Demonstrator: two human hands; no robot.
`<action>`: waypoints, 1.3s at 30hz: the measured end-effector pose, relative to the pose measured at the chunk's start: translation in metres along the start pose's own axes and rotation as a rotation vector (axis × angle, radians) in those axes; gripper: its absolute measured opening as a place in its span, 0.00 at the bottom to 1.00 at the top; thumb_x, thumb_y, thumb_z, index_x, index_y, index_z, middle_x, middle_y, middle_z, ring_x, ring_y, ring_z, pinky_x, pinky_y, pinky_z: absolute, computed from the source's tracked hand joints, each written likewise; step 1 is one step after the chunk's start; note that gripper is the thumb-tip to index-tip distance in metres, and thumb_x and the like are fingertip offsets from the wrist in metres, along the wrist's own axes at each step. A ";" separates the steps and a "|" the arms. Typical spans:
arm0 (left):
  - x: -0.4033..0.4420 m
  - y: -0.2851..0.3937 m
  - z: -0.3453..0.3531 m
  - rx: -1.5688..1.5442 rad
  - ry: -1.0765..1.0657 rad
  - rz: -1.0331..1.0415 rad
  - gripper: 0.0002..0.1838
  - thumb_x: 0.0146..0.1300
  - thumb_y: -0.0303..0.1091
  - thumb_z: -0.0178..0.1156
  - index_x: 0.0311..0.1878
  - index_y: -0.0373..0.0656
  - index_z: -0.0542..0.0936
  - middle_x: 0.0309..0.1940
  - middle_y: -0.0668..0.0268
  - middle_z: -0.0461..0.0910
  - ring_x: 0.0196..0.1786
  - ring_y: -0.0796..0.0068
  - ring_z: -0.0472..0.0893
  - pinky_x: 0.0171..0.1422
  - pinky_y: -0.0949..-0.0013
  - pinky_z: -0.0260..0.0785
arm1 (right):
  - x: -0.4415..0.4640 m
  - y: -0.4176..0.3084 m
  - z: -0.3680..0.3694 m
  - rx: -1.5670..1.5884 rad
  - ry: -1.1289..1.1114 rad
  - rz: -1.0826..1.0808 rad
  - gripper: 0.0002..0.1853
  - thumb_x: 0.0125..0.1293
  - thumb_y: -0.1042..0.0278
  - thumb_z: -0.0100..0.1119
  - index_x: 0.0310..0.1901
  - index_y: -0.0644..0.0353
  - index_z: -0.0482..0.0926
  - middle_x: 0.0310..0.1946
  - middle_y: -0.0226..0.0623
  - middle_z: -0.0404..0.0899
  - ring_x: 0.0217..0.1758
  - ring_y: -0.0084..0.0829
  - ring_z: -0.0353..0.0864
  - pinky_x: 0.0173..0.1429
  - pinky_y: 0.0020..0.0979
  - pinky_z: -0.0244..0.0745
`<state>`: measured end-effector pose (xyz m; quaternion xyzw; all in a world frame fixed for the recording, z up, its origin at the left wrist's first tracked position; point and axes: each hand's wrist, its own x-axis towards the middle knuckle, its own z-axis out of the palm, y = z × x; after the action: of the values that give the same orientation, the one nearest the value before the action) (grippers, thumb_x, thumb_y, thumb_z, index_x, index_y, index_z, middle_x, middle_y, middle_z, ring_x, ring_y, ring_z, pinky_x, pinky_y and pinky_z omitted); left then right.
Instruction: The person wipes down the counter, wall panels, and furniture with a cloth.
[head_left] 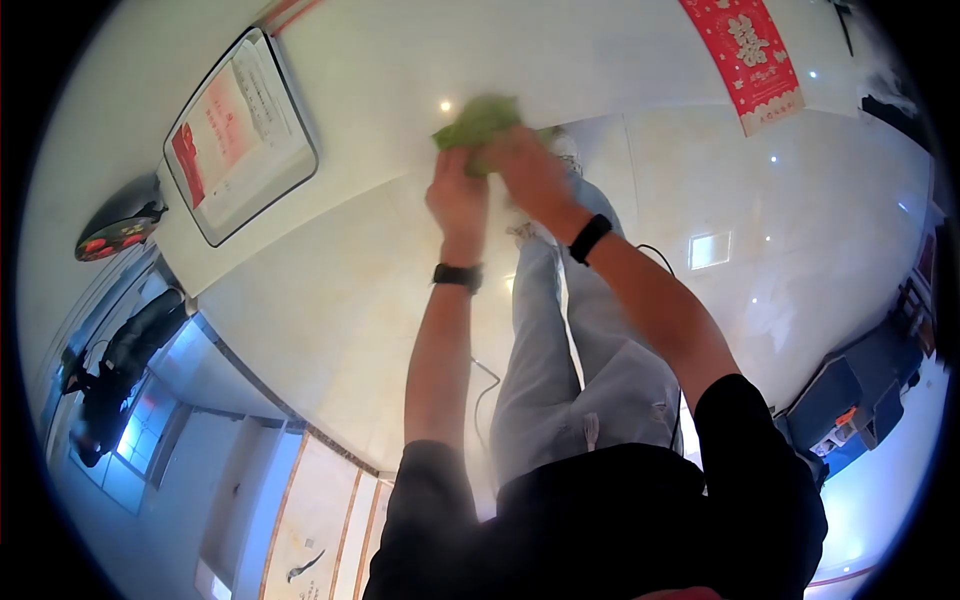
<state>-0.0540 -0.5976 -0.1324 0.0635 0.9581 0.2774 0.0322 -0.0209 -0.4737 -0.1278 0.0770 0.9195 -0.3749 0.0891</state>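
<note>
A crumpled green cloth (pixel 482 118), blurred by motion, is held in front of me at the far end of my reach, above my shoes. My left hand (pixel 460 190) grips its lower left part with fingers closed. From the right, my right hand (pixel 525 165) is closed on the same cloth, its fingers smeared. The two hands are close together. Both wrists wear black bands. Behind the cloth lies a pale, smooth surface (pixel 380 90); whether the cloth touches it, I cannot tell.
A dark-framed panel with printed sheets (pixel 240 130) is at upper left, near a dark rounded object (pixel 120 230). A red paper banner (pixel 745 60) is at upper right. A thin cable (pixel 485 385) lies by my legs. A person in dark clothes (pixel 115 385) is at left; dark blue seating (pixel 840 390) stands right.
</note>
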 end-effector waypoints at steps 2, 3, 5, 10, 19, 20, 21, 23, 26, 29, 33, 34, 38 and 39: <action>-0.002 0.029 0.023 -0.062 -0.009 0.043 0.12 0.53 0.27 0.63 0.42 0.51 0.82 0.38 0.65 0.82 0.37 0.54 0.82 0.37 0.57 0.75 | -0.007 0.025 -0.023 -0.034 0.035 0.069 0.14 0.62 0.75 0.54 0.49 0.52 0.77 0.50 0.42 0.71 0.53 0.47 0.76 0.50 0.44 0.77; -0.002 0.043 0.034 -0.096 -0.021 0.070 0.12 0.53 0.27 0.62 0.43 0.51 0.82 0.38 0.65 0.82 0.37 0.53 0.82 0.37 0.56 0.75 | -0.011 0.037 -0.035 -0.049 0.055 0.103 0.14 0.62 0.75 0.55 0.50 0.52 0.77 0.51 0.43 0.71 0.52 0.48 0.76 0.50 0.44 0.77; -0.002 0.073 0.056 -0.098 -0.091 0.134 0.13 0.54 0.27 0.61 0.44 0.50 0.81 0.39 0.65 0.82 0.38 0.54 0.82 0.39 0.56 0.75 | -0.020 0.065 -0.056 0.002 0.169 0.108 0.16 0.60 0.75 0.57 0.50 0.53 0.76 0.52 0.45 0.70 0.51 0.51 0.76 0.51 0.45 0.77; -0.010 0.121 0.059 -0.124 -0.362 0.156 0.17 0.54 0.27 0.61 0.49 0.49 0.79 0.44 0.62 0.79 0.42 0.54 0.81 0.42 0.55 0.75 | -0.051 0.096 -0.093 0.059 0.177 0.194 0.21 0.57 0.79 0.59 0.54 0.53 0.74 0.52 0.47 0.69 0.49 0.57 0.76 0.50 0.47 0.77; -0.004 0.176 0.057 -0.273 -0.312 0.214 0.20 0.54 0.25 0.63 0.52 0.48 0.77 0.45 0.61 0.76 0.42 0.54 0.81 0.41 0.56 0.75 | -0.057 0.099 -0.136 0.179 0.306 0.309 0.26 0.56 0.76 0.60 0.59 0.49 0.73 0.57 0.49 0.67 0.54 0.56 0.74 0.56 0.46 0.75; -0.003 0.188 0.067 -0.275 -0.329 0.237 0.20 0.53 0.26 0.63 0.52 0.49 0.77 0.44 0.61 0.76 0.41 0.54 0.81 0.41 0.56 0.75 | -0.060 0.105 -0.144 0.172 0.333 0.344 0.27 0.56 0.75 0.61 0.59 0.49 0.73 0.57 0.49 0.67 0.54 0.56 0.74 0.56 0.46 0.75; -0.002 0.200 0.077 -0.276 -0.346 0.260 0.21 0.53 0.26 0.63 0.52 0.49 0.77 0.44 0.61 0.76 0.41 0.55 0.81 0.40 0.56 0.75 | -0.062 0.117 -0.150 0.178 0.363 0.361 0.27 0.56 0.75 0.61 0.60 0.50 0.73 0.57 0.49 0.67 0.54 0.55 0.74 0.56 0.46 0.74; 0.000 0.229 0.099 -0.230 -0.461 0.248 0.21 0.54 0.28 0.63 0.53 0.51 0.78 0.47 0.61 0.77 0.43 0.54 0.81 0.42 0.56 0.76 | -0.068 0.148 -0.165 0.193 0.423 0.395 0.28 0.55 0.74 0.62 0.60 0.50 0.73 0.57 0.48 0.67 0.54 0.55 0.74 0.56 0.47 0.74; 0.004 0.277 0.134 -0.226 -0.515 0.254 0.22 0.53 0.29 0.64 0.54 0.51 0.78 0.47 0.62 0.77 0.44 0.53 0.81 0.43 0.56 0.76 | -0.073 0.195 -0.202 0.189 0.446 0.395 0.27 0.55 0.76 0.61 0.60 0.52 0.73 0.58 0.48 0.67 0.57 0.54 0.73 0.57 0.47 0.74; 0.011 0.317 0.162 -0.288 -0.474 0.276 0.22 0.52 0.28 0.65 0.53 0.51 0.78 0.47 0.62 0.77 0.43 0.53 0.81 0.42 0.55 0.76 | -0.068 0.228 -0.241 0.129 0.493 0.337 0.27 0.56 0.78 0.59 0.59 0.53 0.73 0.58 0.47 0.68 0.57 0.54 0.74 0.55 0.45 0.76; 0.024 0.375 0.204 -0.290 -0.406 0.271 0.22 0.52 0.26 0.66 0.53 0.50 0.77 0.49 0.61 0.76 0.44 0.52 0.80 0.43 0.55 0.76 | -0.047 0.281 -0.294 0.092 0.489 0.284 0.27 0.56 0.79 0.60 0.59 0.52 0.74 0.57 0.45 0.70 0.55 0.52 0.76 0.52 0.43 0.78; 0.025 0.388 0.214 -0.283 -0.391 0.263 0.22 0.52 0.27 0.65 0.53 0.49 0.77 0.48 0.61 0.76 0.43 0.53 0.81 0.42 0.55 0.76 | -0.043 0.294 -0.308 0.087 0.473 0.271 0.27 0.56 0.78 0.60 0.60 0.51 0.74 0.57 0.45 0.70 0.55 0.51 0.76 0.52 0.43 0.78; 0.027 0.416 0.235 -0.296 -0.378 0.188 0.23 0.53 0.27 0.65 0.55 0.50 0.77 0.49 0.61 0.75 0.44 0.53 0.80 0.43 0.55 0.76 | -0.049 0.320 -0.329 0.054 0.378 0.300 0.27 0.57 0.76 0.61 0.60 0.47 0.74 0.57 0.44 0.70 0.55 0.49 0.76 0.51 0.42 0.79; 0.022 0.417 0.235 -0.308 -0.397 0.156 0.24 0.53 0.27 0.65 0.55 0.50 0.76 0.50 0.61 0.75 0.46 0.52 0.80 0.44 0.54 0.76 | -0.051 0.323 -0.330 0.041 0.381 0.278 0.27 0.58 0.76 0.62 0.60 0.46 0.74 0.57 0.43 0.70 0.56 0.49 0.76 0.51 0.42 0.79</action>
<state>-0.0097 -0.1214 -0.1084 0.1849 0.8717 0.4037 0.2074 0.0614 -0.0169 -0.1026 0.2740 0.8926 -0.3561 -0.0370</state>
